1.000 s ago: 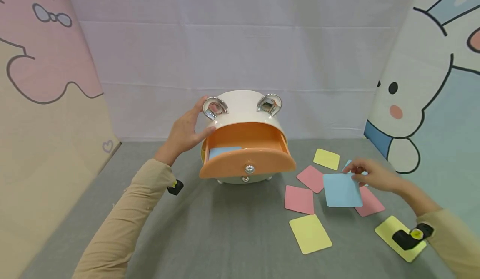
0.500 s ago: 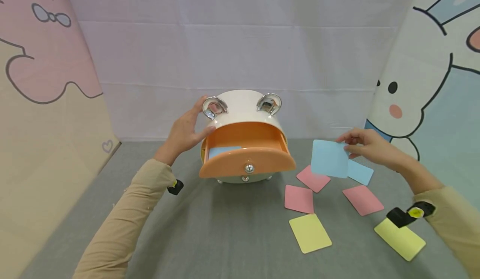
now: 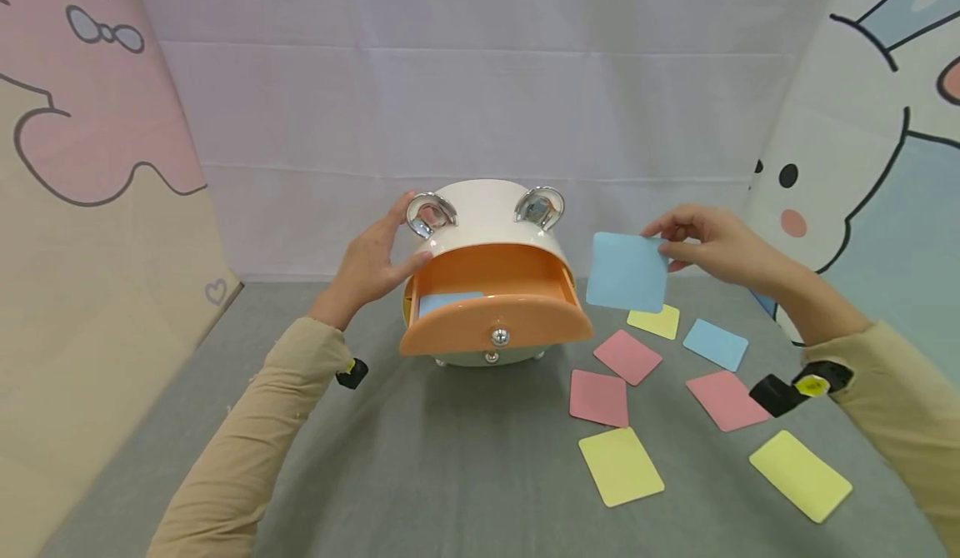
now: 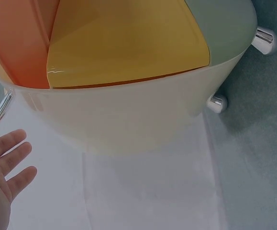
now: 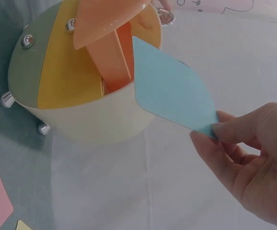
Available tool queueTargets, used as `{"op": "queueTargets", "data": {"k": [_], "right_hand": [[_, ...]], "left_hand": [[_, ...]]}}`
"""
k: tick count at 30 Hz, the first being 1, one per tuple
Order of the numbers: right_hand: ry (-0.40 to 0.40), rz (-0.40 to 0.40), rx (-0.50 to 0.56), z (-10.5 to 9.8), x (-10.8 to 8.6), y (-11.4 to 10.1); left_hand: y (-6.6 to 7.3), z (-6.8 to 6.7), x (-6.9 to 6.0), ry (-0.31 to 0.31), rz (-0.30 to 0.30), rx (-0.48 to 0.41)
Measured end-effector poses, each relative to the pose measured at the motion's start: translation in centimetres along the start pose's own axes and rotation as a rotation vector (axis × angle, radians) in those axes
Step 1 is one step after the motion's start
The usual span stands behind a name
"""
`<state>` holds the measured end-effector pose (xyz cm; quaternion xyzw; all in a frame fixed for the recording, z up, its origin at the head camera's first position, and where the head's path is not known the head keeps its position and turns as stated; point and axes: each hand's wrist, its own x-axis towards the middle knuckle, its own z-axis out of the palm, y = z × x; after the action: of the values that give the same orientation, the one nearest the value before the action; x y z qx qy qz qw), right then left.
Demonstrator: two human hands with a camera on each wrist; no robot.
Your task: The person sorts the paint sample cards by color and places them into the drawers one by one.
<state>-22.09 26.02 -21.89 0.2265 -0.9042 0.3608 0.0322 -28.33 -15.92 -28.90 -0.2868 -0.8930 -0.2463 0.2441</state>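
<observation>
A small white drawer cabinet (image 3: 483, 212) with chrome ears stands mid-table. Its orange top drawer (image 3: 457, 331) is pulled out, and a blue card (image 3: 447, 301) shows at the drawer's left side. My left hand (image 3: 372, 262) rests against the cabinet's left side by the ear, thumb near the drawer opening; in the left wrist view its fingers are straight and spread. To the right of the cabinet, my right hand (image 3: 716, 246) pinches another blue card (image 3: 627, 271) by its edge, above the table. The right wrist view has that card (image 5: 171, 88) close to the drawer, between thumb and fingers.
Several cards lie on the grey table (image 3: 420, 475) to the right: pink (image 3: 598, 398), yellow (image 3: 621, 466) and blue (image 3: 716, 344). Below the orange drawer are a yellow drawer (image 5: 71, 67) and a green one (image 5: 28, 67). A white cloth (image 3: 480, 108) hangs behind.
My right hand has raised the blue card from among the table cards and carried it up and left towards the cabinet. The left hand and the drawer have stayed put.
</observation>
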Motion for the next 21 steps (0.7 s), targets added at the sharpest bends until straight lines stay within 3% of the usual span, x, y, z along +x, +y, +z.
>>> {"op": "queueTargets", "data": {"k": [12,21], "right_hand": [[-0.013,-0.049,-0.020,1.3,2.1,-3.8],[-0.031,-0.105,-0.023,2.8,3.4,-4.8]], "left_hand": [[0.1,-0.1,0.0,-0.009,-0.008,-0.001],[0.2,-0.2,0.0,-0.011,-0.018,-0.005]]}}
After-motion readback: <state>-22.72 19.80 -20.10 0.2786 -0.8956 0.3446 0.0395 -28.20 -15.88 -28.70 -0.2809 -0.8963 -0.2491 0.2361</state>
